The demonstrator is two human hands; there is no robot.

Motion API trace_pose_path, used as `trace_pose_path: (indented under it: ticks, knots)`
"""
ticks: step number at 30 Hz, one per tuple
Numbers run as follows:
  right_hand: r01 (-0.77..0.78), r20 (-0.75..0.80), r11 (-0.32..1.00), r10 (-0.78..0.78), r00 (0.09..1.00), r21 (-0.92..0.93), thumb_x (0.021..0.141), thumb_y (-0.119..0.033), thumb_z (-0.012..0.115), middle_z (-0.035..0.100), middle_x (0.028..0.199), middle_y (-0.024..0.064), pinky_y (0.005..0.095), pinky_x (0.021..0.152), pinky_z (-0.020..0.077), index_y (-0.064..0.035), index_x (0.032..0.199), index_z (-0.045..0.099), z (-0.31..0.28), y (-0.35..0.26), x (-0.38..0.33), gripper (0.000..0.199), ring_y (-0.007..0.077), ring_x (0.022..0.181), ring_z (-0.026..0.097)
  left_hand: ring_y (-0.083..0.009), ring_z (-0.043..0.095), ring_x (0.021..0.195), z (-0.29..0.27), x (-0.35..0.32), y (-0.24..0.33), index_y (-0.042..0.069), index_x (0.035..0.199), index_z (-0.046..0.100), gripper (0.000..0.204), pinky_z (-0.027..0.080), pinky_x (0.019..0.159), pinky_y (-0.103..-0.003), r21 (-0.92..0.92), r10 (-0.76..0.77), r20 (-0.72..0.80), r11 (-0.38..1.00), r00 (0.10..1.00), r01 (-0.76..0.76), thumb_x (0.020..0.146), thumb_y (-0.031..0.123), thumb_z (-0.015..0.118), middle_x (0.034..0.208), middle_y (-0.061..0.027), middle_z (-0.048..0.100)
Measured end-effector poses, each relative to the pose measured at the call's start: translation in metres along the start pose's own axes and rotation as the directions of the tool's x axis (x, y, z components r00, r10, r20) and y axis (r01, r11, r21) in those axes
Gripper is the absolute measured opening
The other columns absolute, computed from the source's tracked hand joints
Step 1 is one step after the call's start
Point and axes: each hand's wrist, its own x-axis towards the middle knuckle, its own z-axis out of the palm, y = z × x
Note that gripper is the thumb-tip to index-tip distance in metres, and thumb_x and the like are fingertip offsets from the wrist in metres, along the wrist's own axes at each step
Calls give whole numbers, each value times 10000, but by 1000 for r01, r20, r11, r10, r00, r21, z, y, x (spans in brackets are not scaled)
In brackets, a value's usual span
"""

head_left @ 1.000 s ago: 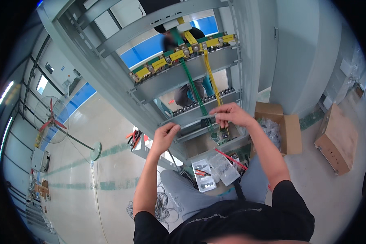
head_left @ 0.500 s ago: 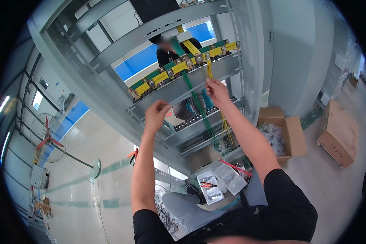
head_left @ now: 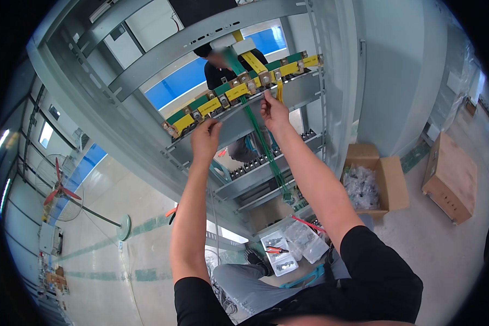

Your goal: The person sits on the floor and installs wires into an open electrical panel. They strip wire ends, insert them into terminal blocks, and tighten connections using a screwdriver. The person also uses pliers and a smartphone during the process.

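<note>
A row of yellow and green sleeved busbars (head_left: 237, 91) with bolted ends runs across the grey cabinet frame (head_left: 187, 46). My left hand (head_left: 205, 142) is just below its left half, fingers pinched together close to the bar's edge. My right hand (head_left: 275, 113) is raised under the middle of the row, thumb and fingers pinched near a bolted joint. Whatever either pinch holds is too small or hidden. Between my hands a bundle of green wires (head_left: 255, 122) hangs from the row. Yellow wires (head_left: 280, 91) hang just beyond my right hand.
A person (head_left: 217, 73) is behind the frame. Below lie a white tray (head_left: 280, 252) with small parts and pliers (head_left: 277, 250), and clear plastic bags (head_left: 308, 244). An open carton (head_left: 394, 187) and a wooden box (head_left: 451, 178) stand right, a fan (head_left: 61, 187) left.
Both my hands have moved up, from the grey crossbar's lower edge to just beneath the busbars. The right hand has also shifted left, away from the yellow wires.
</note>
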Motion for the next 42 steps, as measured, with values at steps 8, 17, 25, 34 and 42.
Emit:
trace_pose_path:
  ticks: [8, 17, 25, 34, 42]
  knots:
    - [109, -326, 980, -49, 944, 169, 962, -280, 826, 524, 696, -51, 235, 514, 393, -117, 878, 653, 38, 15, 9, 252, 89, 581, 465, -337, 729, 902, 7, -18, -6, 73, 1189, 744, 292, 574, 783, -417, 94, 72, -177, 994, 982, -56, 960, 251, 772, 1090, -143, 718]
    - [192, -393, 949, -82, 916, 251, 981, -247, 805, 524, 684, -54, 263, 511, 405, -123, 872, 636, 45, 17, 13, 236, 82, 577, 480, -327, 743, 903, 33, -5, -15, 146, 1185, 804, 308, 570, 781, -409, 30, -91, -242, 994, 966, 101, 940, 332, 788, 1003, -129, 767]
    - [252, -442, 919, -98, 892, 304, 998, -225, 777, 529, 711, -36, 284, 511, 402, -109, 897, 664, 49, 20, 17, 190, 107, 590, 495, -199, 690, 728, 39, 10, -21, 114, 1171, 806, 312, 535, 717, -353, -228, -276, -70, 940, 959, 254, 916, 294, 816, 805, -109, 750]
    - [214, -532, 934, -31, 846, 286, 984, -304, 805, 489, 686, -55, 268, 497, 390, -128, 829, 620, 52, 16, 10, 299, 93, 557, 435, -126, 676, 696, 39, 17, -9, 93, 1133, 804, 263, 522, 664, -314, -311, -312, -29, 906, 950, 288, 917, 243, 810, 787, -68, 754]
    - [178, -465, 903, 26, 885, 391, 971, -286, 818, 478, 662, -67, 243, 476, 388, -126, 775, 577, 45, 13, 22, 349, 79, 550, 443, -143, 738, 765, 40, 17, -7, 84, 1176, 788, 287, 559, 721, -319, -269, -331, -36, 912, 943, 309, 916, 204, 802, 818, -77, 773]
